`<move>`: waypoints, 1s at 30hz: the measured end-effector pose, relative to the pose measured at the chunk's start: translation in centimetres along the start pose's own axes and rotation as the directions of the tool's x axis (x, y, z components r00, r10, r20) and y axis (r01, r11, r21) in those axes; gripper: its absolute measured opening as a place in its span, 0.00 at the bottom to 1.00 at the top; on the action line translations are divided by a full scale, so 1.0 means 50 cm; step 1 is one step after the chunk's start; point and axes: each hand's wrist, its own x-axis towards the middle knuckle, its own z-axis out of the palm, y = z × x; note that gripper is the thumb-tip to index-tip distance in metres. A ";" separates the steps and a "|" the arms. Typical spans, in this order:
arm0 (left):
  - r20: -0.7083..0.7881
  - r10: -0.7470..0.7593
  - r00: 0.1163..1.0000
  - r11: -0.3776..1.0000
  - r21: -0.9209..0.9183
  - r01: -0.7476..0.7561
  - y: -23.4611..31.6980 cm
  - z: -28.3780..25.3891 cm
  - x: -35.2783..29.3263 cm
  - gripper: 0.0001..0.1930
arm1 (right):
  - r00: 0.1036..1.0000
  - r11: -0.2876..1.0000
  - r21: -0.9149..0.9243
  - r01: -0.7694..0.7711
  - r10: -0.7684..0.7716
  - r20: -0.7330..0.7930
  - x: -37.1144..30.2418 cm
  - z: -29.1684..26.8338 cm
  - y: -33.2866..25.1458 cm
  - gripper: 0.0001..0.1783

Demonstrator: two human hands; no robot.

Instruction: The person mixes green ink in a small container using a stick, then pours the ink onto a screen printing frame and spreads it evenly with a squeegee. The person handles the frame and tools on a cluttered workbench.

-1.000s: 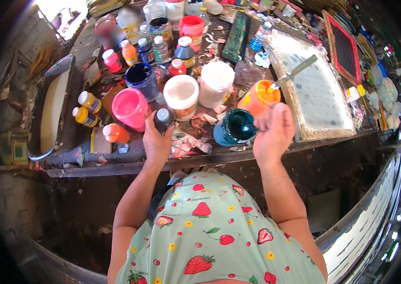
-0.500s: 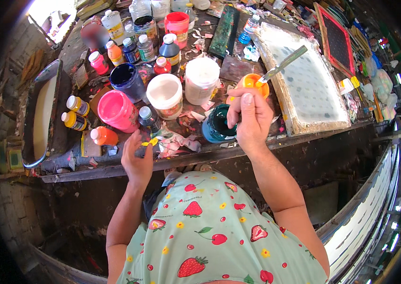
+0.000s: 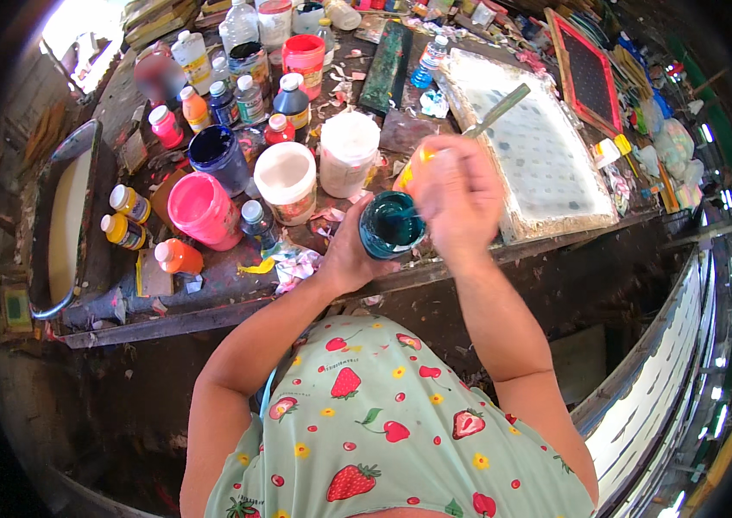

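Observation:
My left hand (image 3: 350, 257) is wrapped round the side of a jar of dark teal paint (image 3: 390, 246) at the table's front edge. My right hand (image 3: 463, 197), somewhat blurred, is closed just right of the jar's mouth. From its fingers a paint-coated stirring stick (image 3: 406, 214) reaches into the teal paint; its upper part is hidden by the hand. Behind that hand an orange paint tub (image 3: 406, 177) is mostly covered. A flat, paint-stained strip (image 3: 502, 110) slants up from behind the hand.
A white tub (image 3: 287, 177), a white-lidded tub (image 3: 349, 155) and a pink paint tub (image 3: 202, 211) stand left of the jar, among several small bottles. A framed printing screen (image 3: 530, 164) lies to the right. Crumpled paper (image 3: 297, 266) lies near the front edge.
My left hand has moved right from beside the yellow scrap and taken hold of the teal jar. The jar now tilts slightly differently; my right hand stays beside its mouth.

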 end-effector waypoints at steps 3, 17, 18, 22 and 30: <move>0.010 -0.102 0.995 0.993 0.063 0.101 0.031 -0.002 0.013 0.63 | 0.990 0.992 -0.057 -0.112 0.116 0.078 -0.032 -0.015 0.093 0.11; 0.048 -0.054 0.997 0.990 0.136 0.047 0.023 -0.014 -0.028 0.56 | 0.979 0.985 -0.093 -0.146 0.157 0.128 -0.049 -0.023 -0.022 0.15; 0.040 -0.059 0.997 0.989 0.136 0.053 0.017 -0.012 -0.027 0.56 | 0.988 0.992 -0.069 -0.105 0.112 0.106 -0.032 -0.022 -0.030 0.15; 0.007 -0.023 1.000 0.990 0.136 0.022 0.010 -0.008 -0.030 0.56 | 0.997 1.000 -0.009 -0.030 0.029 -0.069 -0.038 0.015 0.006 0.16; -0.002 -0.013 1.000 0.983 0.183 0.013 0.028 -0.010 -0.028 0.56 | 0.990 0.995 -0.046 -0.091 0.095 0.105 -0.038 -0.029 0.005 0.16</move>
